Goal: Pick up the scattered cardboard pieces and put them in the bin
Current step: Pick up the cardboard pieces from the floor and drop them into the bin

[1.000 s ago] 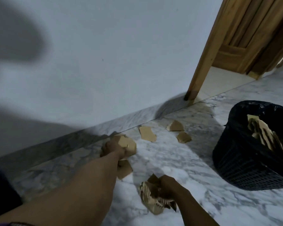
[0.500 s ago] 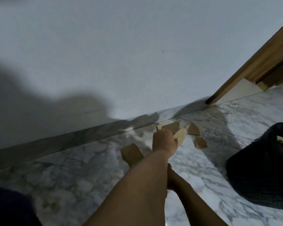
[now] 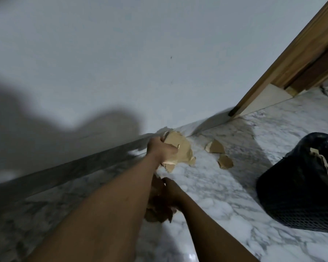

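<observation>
My left hand reaches out near the skirting and grips a bunch of tan cardboard pieces just above the marble floor. Below my left forearm, my right hand is closed on a dark crumpled wad of cardboard, partly hidden by the arm. Two loose cardboard pieces lie on the floor to the right: one near the wall, another a little nearer. The black mesh bin, lined with a black bag, stands at the right edge with cardboard inside it.
A white wall with a grey marble skirting runs across the back. A wooden door frame rises at the upper right. White-grey marble floor spreads between my arms and the bin.
My left hand moved right along the wall and gathered more cardboard pieces into its grip. My right hand, still holding its wad, has slipped under the left forearm. The view shifted right.
</observation>
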Demonstrator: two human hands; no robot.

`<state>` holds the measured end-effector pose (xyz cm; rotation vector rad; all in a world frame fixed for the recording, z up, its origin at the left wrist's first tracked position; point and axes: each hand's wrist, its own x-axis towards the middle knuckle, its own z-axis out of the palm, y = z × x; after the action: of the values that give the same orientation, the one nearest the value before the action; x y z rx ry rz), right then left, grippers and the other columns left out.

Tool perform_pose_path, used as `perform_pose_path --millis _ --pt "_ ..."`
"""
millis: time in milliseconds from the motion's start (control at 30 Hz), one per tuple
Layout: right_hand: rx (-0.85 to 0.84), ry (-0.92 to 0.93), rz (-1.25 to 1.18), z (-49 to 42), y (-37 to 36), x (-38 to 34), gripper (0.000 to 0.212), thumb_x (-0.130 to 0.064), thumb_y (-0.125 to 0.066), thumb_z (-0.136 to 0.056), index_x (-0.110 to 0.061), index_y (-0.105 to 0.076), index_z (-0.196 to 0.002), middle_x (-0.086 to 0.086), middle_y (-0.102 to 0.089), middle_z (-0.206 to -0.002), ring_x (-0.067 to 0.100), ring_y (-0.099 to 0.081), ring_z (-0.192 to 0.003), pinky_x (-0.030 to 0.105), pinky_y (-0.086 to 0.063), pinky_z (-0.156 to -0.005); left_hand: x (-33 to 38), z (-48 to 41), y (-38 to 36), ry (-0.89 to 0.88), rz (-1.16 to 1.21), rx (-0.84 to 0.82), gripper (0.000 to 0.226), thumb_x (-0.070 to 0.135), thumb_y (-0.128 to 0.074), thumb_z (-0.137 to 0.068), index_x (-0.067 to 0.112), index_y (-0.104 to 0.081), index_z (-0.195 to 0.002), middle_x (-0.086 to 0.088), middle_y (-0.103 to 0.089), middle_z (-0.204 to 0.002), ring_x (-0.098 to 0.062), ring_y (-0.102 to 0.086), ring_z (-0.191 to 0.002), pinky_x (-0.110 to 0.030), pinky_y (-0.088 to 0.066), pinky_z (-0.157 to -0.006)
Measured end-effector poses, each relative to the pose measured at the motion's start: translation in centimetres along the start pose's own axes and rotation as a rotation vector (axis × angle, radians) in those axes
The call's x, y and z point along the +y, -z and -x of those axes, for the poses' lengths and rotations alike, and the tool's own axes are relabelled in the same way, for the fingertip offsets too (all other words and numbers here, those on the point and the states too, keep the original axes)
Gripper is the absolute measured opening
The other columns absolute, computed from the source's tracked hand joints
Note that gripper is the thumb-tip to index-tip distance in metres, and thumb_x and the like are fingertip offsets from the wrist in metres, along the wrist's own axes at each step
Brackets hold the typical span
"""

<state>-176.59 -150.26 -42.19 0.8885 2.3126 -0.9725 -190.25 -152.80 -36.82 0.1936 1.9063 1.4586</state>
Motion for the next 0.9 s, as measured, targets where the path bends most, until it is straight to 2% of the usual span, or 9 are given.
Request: perform_pose_path --millis 100,233,333,400,533,600,667,733,900 --pt "-0.085 -0.079 0.141 0.5 5.2 2.2 0.056 -0.038 -0.075 -0.082 -0.010 -0.060 -0.128 0.009 -0.062 -0.120 0.026 -0.058 -0.113 0.032 -0.045 -0.093 -0.8 -0.6 1.6 0.066 0.061 -0.050 0.075 0.007 -0.082 -0.066 0.016 -0.052 -0.134 -0.006 -0.061 -0.120 -0.026 -0.062 -0.104 -0.039 -0.056 -0.086" --pt "0.016 -0.158 0.259 0.1 11.7 4.1 0.045 -0.034 -0.074 -0.083 -0.004 -0.066 -0.116 0.009 -0.061 -0.101 0.022 -0.056 -0.094 0.027 -0.039 -0.078 -3.5 -0.4 4.0 0.148 -0.234 -0.037 0.088 0.039 -0.089 -0.049 0.008 -0.055 -0.124 -0.012 -0.064 -0.115 -0.030 -0.067 -0.100 -0.044 -0.060 -0.080" --pt "0.115 -0.079 0.346 -2.4 13.2 3.6 0.063 -0.048 -0.077 -0.076 -0.011 -0.061 -0.124 0.010 -0.060 -0.123 0.030 -0.055 -0.113 0.033 -0.044 -0.090 -6.6 -0.6 4.8 0.189 -0.483 -0.127 0.076 0.035 -0.083 -0.069 0.006 -0.054 -0.133 -0.008 -0.056 -0.133 -0.028 -0.058 -0.119 -0.036 -0.050 -0.098" --pt "0.125 -0.023 0.372 -4.0 12.8 2.4 0.073 -0.045 -0.079 -0.076 -0.018 -0.051 -0.138 0.008 -0.044 -0.143 0.033 -0.038 -0.132 0.048 -0.036 -0.108 -8.5 -0.8 4.8 0.195 -0.603 -0.072 0.066 0.039 -0.075 -0.074 0.008 -0.059 -0.130 -0.009 -0.058 -0.135 -0.024 -0.058 -0.117 -0.032 -0.049 -0.095" --pt "0.078 0.062 0.447 -7.2 12.6 1.0 0.080 -0.040 -0.082 -0.074 -0.026 -0.047 -0.144 -0.005 0.001 -0.165 0.035 -0.008 -0.147 0.063 -0.019 -0.111 -9.1 -0.6 4.1 0.190 -0.738 -0.016 0.053 0.028 -0.068 -0.087 0.012 -0.055 -0.136 -0.011 -0.058 -0.136 -0.025 -0.057 -0.119 -0.028 -0.047 -0.093" --pt "0.015 0.042 0.407 -8.2 13.2 1.2 0.092 -0.042 -0.083 -0.072 -0.026 -0.037 -0.151 -0.003 0.008 -0.166 0.039 0.001 -0.150 0.069 -0.011 -0.113 -9.1 -0.9 4.0 0.166 -0.810 -0.017 0.053 0.027 -0.066 -0.089 0.013 -0.054 -0.138 -0.010 -0.056 -0.139 -0.027 -0.055 -0.125 -0.027 -0.046 -0.096" --pt "0.009 0.040 0.392 -8.1 13.5 1.5 0.103 -0.044 -0.084 -0.071 -0.026 -0.025 -0.154 0.007 -0.008 -0.164 0.040 -0.010 -0.148 0.066 -0.015 -0.114 -9.5 -0.8 3.7 0.141 -0.821 -0.015 0.048 0.026 -0.063 -0.092 0.012 -0.055 -0.137 -0.010 -0.055 -0.140 -0.026 -0.054 -0.126 -0.025 -0.044 -0.095" --pt "0.066 0.068 0.367 -7.7 13.5 2.2 0.091 -0.044 -0.083 -0.071 -0.018 -0.040 -0.146 0.009 -0.031 -0.151 0.038 -0.028 -0.137 0.056 -0.028 -0.111 -9.8 0.0 3.1 0.134 -0.848 0.017 0.047 0.025 -0.059 -0.095 0.010 -0.051 -0.140 -0.010 -0.050 -0.144 -0.027 -0.049 -0.131 -0.026 -0.041 -0.100" --pt "0.281 0.228 0.440 -6.5 11.9 3.9 0.057 -0.052 -0.078 -0.074 -0.017 -0.068 -0.118 0.006 -0.037 -0.131 0.035 -0.034 -0.119 0.052 -0.038 -0.099 -9.4 1.5 2.3 0.110 -0.836 0.075 0.051 0.021 -0.058 -0.097 0.009 -0.044 -0.145 -0.012 -0.042 -0.151 -0.029 -0.043 -0.136 -0.028 -0.035 -0.106"
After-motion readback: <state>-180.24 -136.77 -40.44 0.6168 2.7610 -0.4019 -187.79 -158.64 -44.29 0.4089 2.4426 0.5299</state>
